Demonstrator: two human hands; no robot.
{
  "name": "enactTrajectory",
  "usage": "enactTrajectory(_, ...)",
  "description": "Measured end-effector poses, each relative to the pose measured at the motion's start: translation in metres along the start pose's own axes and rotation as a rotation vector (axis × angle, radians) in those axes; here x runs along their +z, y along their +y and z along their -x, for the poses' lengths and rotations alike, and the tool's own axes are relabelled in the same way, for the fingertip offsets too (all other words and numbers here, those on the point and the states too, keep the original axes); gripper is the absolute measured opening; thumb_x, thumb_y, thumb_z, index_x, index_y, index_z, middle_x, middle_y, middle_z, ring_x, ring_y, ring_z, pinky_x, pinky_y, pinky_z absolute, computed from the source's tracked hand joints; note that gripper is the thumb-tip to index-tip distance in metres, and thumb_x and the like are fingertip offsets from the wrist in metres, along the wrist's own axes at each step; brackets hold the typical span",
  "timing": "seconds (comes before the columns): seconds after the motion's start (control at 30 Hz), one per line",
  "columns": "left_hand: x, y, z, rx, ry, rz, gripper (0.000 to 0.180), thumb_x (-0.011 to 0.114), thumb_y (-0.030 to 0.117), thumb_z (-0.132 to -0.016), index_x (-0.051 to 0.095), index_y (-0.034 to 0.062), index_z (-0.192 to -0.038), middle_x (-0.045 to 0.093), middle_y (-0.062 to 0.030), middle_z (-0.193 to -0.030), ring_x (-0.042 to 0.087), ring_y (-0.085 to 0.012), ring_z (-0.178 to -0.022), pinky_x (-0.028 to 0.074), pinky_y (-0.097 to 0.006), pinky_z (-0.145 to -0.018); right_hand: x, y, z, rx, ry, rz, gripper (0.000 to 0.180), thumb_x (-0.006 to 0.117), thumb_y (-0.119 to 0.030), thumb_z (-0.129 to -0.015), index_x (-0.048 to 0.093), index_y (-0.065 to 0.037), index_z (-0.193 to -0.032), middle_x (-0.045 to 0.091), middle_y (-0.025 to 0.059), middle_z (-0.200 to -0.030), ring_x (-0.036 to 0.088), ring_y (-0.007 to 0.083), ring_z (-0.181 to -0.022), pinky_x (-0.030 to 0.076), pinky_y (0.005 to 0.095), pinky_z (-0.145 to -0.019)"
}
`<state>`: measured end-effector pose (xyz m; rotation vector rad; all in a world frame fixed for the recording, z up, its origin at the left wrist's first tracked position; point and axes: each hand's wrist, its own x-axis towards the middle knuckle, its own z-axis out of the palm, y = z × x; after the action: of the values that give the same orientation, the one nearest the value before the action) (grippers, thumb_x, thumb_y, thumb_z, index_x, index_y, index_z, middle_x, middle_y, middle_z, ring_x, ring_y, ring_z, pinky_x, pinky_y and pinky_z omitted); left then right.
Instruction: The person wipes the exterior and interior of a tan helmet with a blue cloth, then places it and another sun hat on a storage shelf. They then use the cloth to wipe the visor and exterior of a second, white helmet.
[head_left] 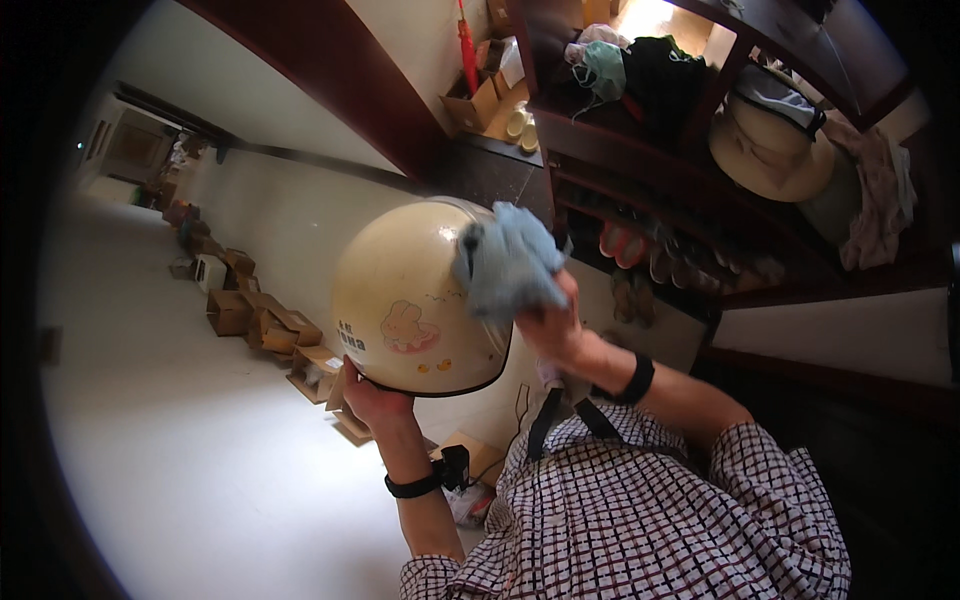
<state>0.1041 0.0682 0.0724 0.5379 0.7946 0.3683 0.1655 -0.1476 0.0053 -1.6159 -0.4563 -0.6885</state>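
A cream helmet (pixel 385 270) with a cartoon rabbit and small duck decals on its shell is held up in front of me. My left hand (pixel 376 400) grips its lower left rim from below, the fingers partly hidden behind the shell. In my right hand (pixel 556 325) is a bunched blue-grey cloth (pixel 512 262), pressed against the helmet's right side. The cloth is slightly blurred, and it hides part of the shell and some of my right fingers.
Open cardboard boxes (pixel 270 325) line the floor at left. A dark wooden shelf (pixel 620 160) at upper right carries bags, a straw hat (pixel 775 140) and clothes, with several pairs of shoes (pixel 625 245) below. A red umbrella (pixel 467 55) stands near a box at the top.
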Motion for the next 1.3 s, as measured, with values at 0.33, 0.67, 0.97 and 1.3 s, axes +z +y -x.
enactTrajectory(0.33,-0.009,0.002,-0.008,-0.017,-0.027,-0.001,0.045,0.031,0.032,-0.097,0.043,0.0072,-0.132,0.043,-0.0116,-0.137,0.041,-0.0312,-0.125,0.031,-0.049,-0.105,-0.015,-0.031,0.072,0.443,-0.125,-0.208,0.034,0.059,0.005,-0.064,0.063,-0.001,-0.097,0.065,0.0171,-0.092,0.062,0.0352,-0.089,0.049,0.0390,-0.082)
enactTrajectory(0.67,-0.021,0.002,0.006,0.121,-0.366,-0.060,0.043,0.031,0.037,-0.098,0.048,0.0072,-0.125,0.054,-0.0077,-0.123,0.053,-0.0234,-0.112,0.044,-0.040,-0.094,-0.028,-0.039,0.013,0.252,-0.049,-0.024,0.036,0.057,0.007,-0.066,0.061,0.003,-0.101,0.065,0.0135,-0.089,0.064,0.0266,-0.087,0.049,0.0361,-0.082)
enactTrajectory(0.97,-0.036,0.012,0.027,0.142,-0.366,-0.270,0.040,0.036,0.035,-0.097,0.053,0.0035,-0.116,0.062,-0.0086,-0.108,0.061,-0.0195,-0.096,0.049,-0.031,-0.084,-0.021,-0.007,-0.055,0.265,-0.190,-0.276,0.028,0.049,0.002,-0.067,0.065,-0.002,-0.091,0.066,0.0131,-0.085,0.065,0.0244,-0.077,0.050,0.0331,-0.073)
enactTrajectory(1.3,-0.052,-0.002,0.022,0.291,-0.444,-0.760,0.038,0.040,0.031,-0.097,0.060,-0.0012,-0.098,0.064,-0.0084,-0.085,0.059,-0.0132,-0.075,0.046,-0.025,-0.067,0.032,-0.005,-0.097,0.309,-0.671,0.224,0.032,0.066,-0.018,-0.064,0.063,-0.001,-0.090,0.063,0.0228,-0.085,0.061,0.0393,-0.085,0.048,0.0437,-0.077)
